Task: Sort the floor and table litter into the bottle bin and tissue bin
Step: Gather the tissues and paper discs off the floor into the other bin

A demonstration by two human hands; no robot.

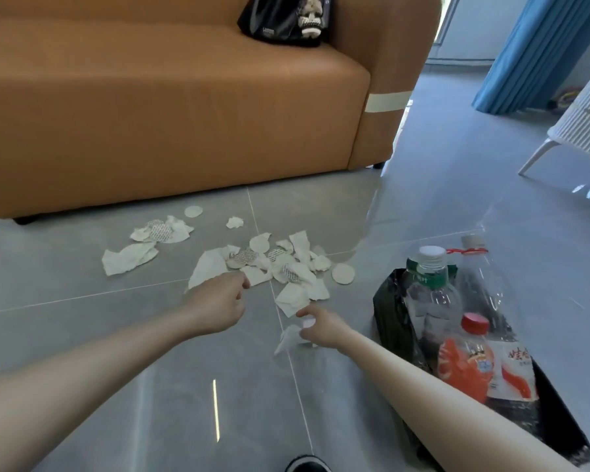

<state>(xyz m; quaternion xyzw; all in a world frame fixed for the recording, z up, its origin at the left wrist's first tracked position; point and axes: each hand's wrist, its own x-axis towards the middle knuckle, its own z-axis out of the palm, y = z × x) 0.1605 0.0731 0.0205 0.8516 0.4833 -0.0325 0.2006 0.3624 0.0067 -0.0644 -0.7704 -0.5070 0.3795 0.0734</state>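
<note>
Several torn white tissues and round cotton pads (280,264) lie scattered on the grey tiled floor in front of the sofa. My left hand (218,306) reaches into the pile, its fingers pinching the edge of a tissue piece (258,275). My right hand (315,327) holds a crumpled tissue (288,340) that hangs below the fingers, just above the floor. To the right stands a black bin bag (389,315) holding several plastic bottles, among them a clear one with a white cap (431,287) and one with a red cap and orange label (470,362).
An orange sofa (171,107) fills the back, with a black bag (286,18) on its seat. A white slatted chair (579,124) and a blue curtain (539,52) are at the far right. A dark shoe (307,465) shows at the bottom edge.
</note>
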